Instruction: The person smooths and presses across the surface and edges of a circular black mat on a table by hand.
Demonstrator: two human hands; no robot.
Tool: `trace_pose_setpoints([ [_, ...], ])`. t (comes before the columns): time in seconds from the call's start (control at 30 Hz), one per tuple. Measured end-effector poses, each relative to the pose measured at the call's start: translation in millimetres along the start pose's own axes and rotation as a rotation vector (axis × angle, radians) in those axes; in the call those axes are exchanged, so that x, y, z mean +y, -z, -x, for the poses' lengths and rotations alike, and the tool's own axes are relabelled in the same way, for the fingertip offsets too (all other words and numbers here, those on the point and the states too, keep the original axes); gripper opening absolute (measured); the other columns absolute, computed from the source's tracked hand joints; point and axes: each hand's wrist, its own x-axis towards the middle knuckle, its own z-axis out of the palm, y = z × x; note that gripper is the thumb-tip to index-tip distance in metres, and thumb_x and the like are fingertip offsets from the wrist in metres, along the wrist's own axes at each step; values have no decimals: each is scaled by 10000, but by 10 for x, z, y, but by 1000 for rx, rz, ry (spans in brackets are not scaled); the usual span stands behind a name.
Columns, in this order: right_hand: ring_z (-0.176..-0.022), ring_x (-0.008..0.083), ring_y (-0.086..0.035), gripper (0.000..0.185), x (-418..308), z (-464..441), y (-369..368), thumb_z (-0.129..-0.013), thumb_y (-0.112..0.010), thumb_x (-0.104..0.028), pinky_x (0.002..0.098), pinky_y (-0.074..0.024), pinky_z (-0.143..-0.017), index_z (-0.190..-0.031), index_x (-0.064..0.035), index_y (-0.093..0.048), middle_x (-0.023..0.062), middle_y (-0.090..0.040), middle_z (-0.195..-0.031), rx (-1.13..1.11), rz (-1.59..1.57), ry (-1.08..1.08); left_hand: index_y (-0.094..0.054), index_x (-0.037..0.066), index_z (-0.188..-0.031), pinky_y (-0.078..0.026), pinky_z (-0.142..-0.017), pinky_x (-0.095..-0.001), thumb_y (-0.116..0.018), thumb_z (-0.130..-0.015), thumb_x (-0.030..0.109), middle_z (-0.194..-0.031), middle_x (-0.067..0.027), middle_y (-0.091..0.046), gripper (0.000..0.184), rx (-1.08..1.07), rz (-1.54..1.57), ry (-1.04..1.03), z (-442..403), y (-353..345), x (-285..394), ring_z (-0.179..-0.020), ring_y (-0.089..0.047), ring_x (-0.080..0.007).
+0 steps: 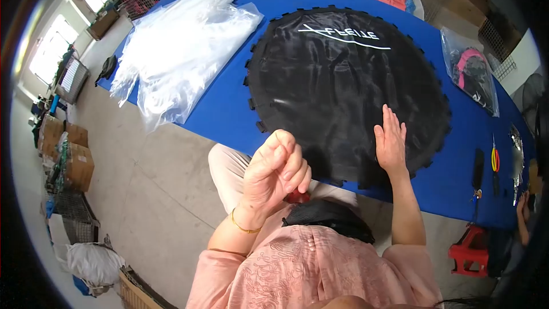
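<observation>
A large round black mat (343, 86) lies on the blue table (211, 114), with small tabs round its rim and white lettering on its far side, upside down to me. My right hand (391, 140) rests flat on the mat's near right part, fingers stretched out. Raised in front of my chest, my left hand (277, 166) is closed, its fingers curled in and the thumb against them. Whatever it holds, if anything, is too small or hidden to make out. The mat's near edge lies just beyond that hand.
Clear plastic bags (189, 46) are heaped at the table's left. A bagged black and pink item (472, 74) lies at the right, with yellow-and-red-handled snips (495, 159) nearer me. Another person's arm (523, 217) shows at the right edge, near a red stool (470, 250).
</observation>
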Motion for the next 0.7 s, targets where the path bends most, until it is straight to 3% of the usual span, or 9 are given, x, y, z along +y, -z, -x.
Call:
trace_pose_setpoints([
  [0.3, -1530, 380, -336, 570, -5, -10, -14, -1124, -370, -341, 559, -175, -1257, -1624, -74, -311, 195, -399, -1627, -11, -20, -11, -539, 41, -1124, -527, -624, -383, -486, -1111, 207, -728, -59, -520, 174, -79, 71, 72, 18, 64, 27, -542, -507, -178],
  [0.43, -1526, 398, -337, 596, -21, -19, -26, -1116, -372, -390, 587, -156, -1259, -1617, -71, -323, 223, -396, -1621, 6, -62, 4, -540, 41, -1119, -529, -627, -378, -479, -1114, 211, -730, -61, -520, 180, -32, 45, 52, 13, 78, 18, -549, -509, -180],
  [0.53, -1524, 405, -339, 596, 0, -19, -30, -1118, -365, -399, 593, -155, -1258, -1615, -73, -329, 221, -399, -1620, 8, -59, 7, -544, 43, -1107, -541, -685, -389, -452, -1125, 242, -719, -55, -521, 220, -33, 9, 13, -12, 123, -6, -556, -514, -182],
  [0.63, -1520, 411, -344, 597, -2, -16, -34, -1118, -361, -406, 599, -156, -1257, -1614, -75, -334, 221, -407, -1616, 18, -59, 16, -552, 67, -1047, -525, -854, -434, -355, -1150, 331, -664, -37, -513, 345, -11, -68, -72, -19, 158, -3, -542, -510, -182],
  [0.7, -1519, 412, -347, 596, 5, -17, -40, -1118, -361, -407, 602, -158, -1256, -1614, -77, -335, 221, -410, -1614, 24, -73, 16, -533, 91, -989, -505, -808, -418, -350, -1148, 370, -618, -18, -462, 369, 8, -113, -83, -26, 119, 33, -518, -468, -173],
])
